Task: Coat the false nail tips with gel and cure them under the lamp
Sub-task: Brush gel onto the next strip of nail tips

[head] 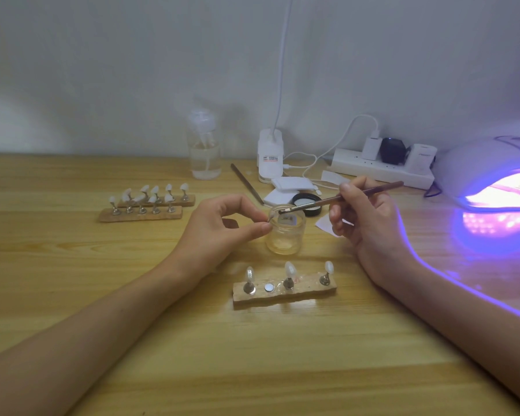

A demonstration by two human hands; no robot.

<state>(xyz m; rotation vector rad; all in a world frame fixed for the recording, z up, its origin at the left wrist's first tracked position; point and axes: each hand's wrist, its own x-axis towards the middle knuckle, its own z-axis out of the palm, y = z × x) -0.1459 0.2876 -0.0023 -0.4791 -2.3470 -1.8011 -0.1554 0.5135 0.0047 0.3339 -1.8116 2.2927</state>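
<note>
The left hand (222, 226) pinched a nail tip (271, 218) between thumb and forefinger, just at the near-left rim of the open glass jar (285, 232). The other fingers were curled loosely. The right hand (364, 217) gripped a brush (342, 197) like a pen, its bristles over the jar mouth, right beside the pinched tip. The lamp (487, 166) glowed purple at the right. A wooden strip (284, 291) with three more tips lay nearer the person.
</note>
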